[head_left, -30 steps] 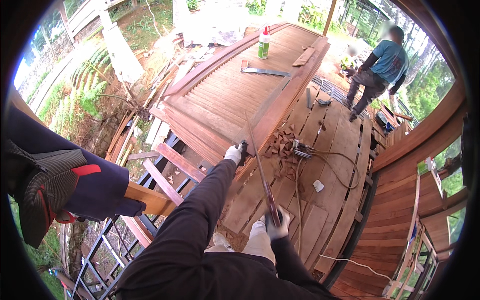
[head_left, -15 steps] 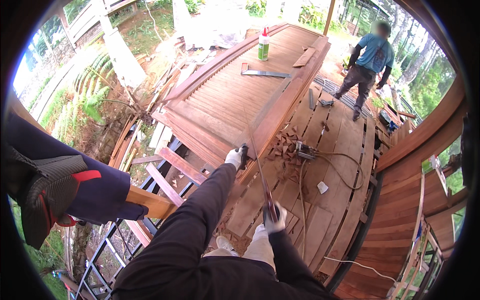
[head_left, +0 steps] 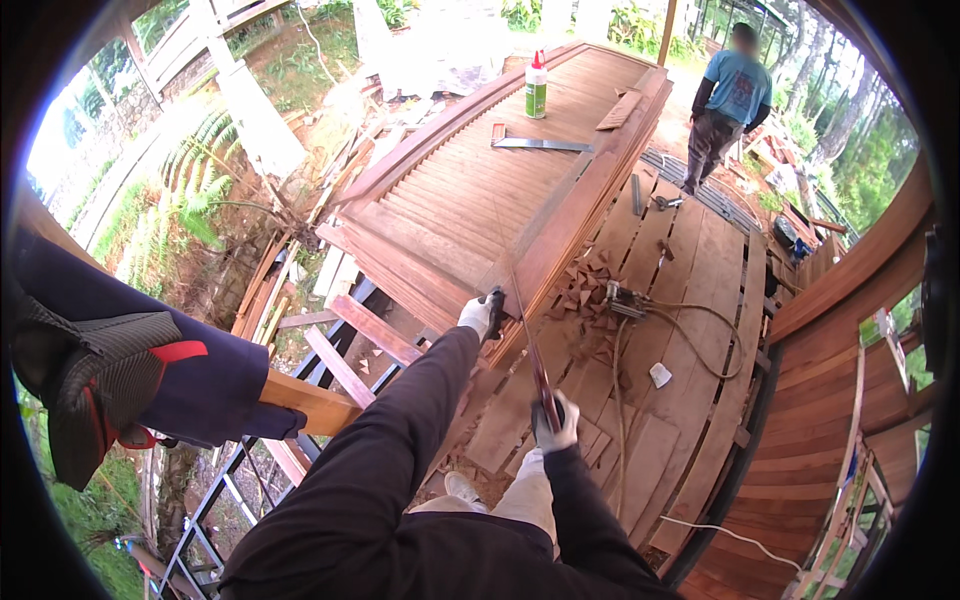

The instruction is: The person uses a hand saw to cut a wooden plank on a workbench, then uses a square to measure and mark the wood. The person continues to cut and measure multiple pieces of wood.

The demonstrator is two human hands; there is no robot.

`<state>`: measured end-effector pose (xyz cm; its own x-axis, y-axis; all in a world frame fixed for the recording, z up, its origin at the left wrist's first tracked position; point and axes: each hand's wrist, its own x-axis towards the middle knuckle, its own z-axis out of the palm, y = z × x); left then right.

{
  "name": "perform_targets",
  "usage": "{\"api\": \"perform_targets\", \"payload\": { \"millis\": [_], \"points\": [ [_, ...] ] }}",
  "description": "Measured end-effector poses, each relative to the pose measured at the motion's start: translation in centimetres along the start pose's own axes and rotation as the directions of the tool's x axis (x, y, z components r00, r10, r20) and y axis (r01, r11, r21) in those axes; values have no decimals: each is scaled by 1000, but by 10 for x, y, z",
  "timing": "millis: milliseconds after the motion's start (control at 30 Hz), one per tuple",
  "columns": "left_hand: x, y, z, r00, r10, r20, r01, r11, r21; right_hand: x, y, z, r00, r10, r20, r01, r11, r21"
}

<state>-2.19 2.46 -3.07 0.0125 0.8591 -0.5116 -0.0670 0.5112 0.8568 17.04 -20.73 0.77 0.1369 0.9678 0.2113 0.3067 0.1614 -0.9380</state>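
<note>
A stack of reddish-brown louvered wooden doors (head_left: 440,205) stretches away in front of me. My left hand (head_left: 482,314), in a white glove with dark fingers, grips the near right corner of the top door. In my right hand (head_left: 557,422), also gloved, is the handle of a long thin handsaw (head_left: 535,358). Seen nearly edge-on, its blade runs forward along the door's corner, just right of my left hand. Where its teeth meet the wood is too fine to make out. On the top door lie a metal try square (head_left: 545,145), a green-and-white bottle (head_left: 536,92) with a red cap, and a loose wood piece (head_left: 619,110).
Wood offcuts (head_left: 585,290) and a corded power tool (head_left: 627,299) lie on the plank deck (head_left: 690,290). A person (head_left: 735,95) in a blue shirt stands at the far right. Dark cloth and a cap (head_left: 110,370) hang on the left. Planked wood (head_left: 740,500) borders the right.
The person in blue has stepped farther away to the left. My view has shifted slightly; both hands stay on the door corner and the handsaw.
</note>
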Motion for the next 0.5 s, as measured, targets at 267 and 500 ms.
{"api": "perform_targets", "payload": {
  "millis": [267, 500],
  "points": [
    [7, -16, -15, 998, 37, 41, -36, 999, -30, -119, 28, -23, 997, -21, -68, 17, 998, -62],
    [-6, -2, -9, 995, 88, 51, -88, 996, -4, 18, 12, 15, 999, -33, -13, 34, 987, 157]
  ]
}}
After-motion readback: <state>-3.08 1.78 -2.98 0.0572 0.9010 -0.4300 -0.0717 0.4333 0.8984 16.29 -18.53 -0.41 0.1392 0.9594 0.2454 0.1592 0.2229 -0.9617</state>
